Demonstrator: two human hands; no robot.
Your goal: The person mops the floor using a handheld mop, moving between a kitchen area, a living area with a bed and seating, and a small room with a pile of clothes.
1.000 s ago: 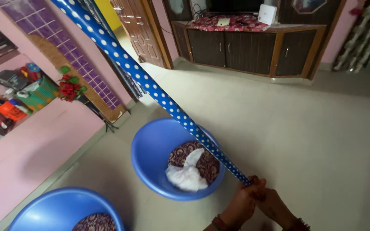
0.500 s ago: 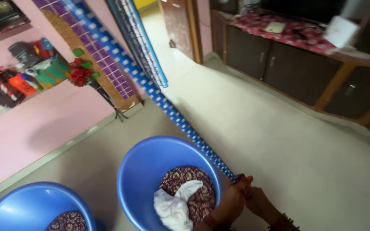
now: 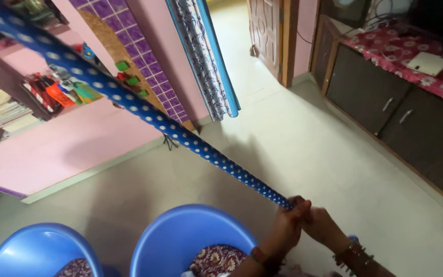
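Left hand (image 3: 284, 229) and right hand (image 3: 320, 225), both closed tight, grip the near end of the blue dotted cloth (image 3: 144, 113), stretched taut above the blue tub (image 3: 180, 241) on the floor (image 3: 308, 154).

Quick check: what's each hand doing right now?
Left hand: closed on the end of the blue polka-dot cloth.
Right hand: closed on the same cloth end, touching the left hand.

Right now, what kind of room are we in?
Most likely a room in a home: pink walls, a dark wooden cabinet under a red flowered cloth, a curtain at a doorway, and blue tubs holding cloth on the floor.
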